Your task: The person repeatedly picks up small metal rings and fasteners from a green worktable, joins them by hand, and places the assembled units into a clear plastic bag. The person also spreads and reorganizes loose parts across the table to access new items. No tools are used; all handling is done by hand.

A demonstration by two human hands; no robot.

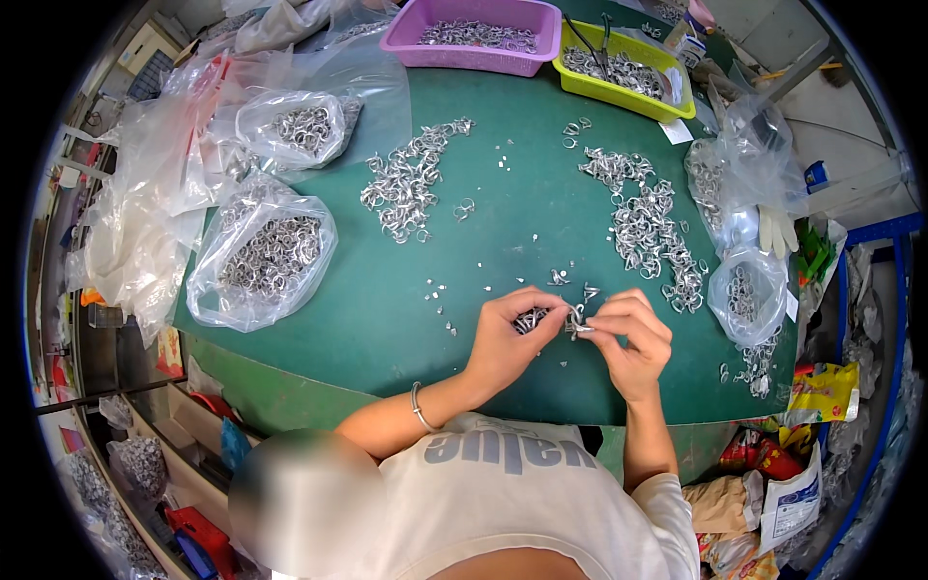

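Note:
Both hands meet above the green tabletop near its front edge. My left hand (509, 338) is curled around several small silver metal rings (530, 320), some showing between its thumb and fingers. My right hand (633, 340) pinches a silver ring (577, 327) close to the left fingertips; its exact shape is partly hidden by the fingers. A few small metal pieces (592, 291) lie just beyond the hands. To the right spreads a loose pile of silver rings (643, 230), and another pile (401, 188) lies farther off to the left.
Open plastic bags of rings stand at the left (324, 253) and right (781, 290). At the far edge are a purple basin (474, 64) and a yellow-green basin (619, 97) with pliers (603, 48). Tiny pale bits dot the green table (387, 319).

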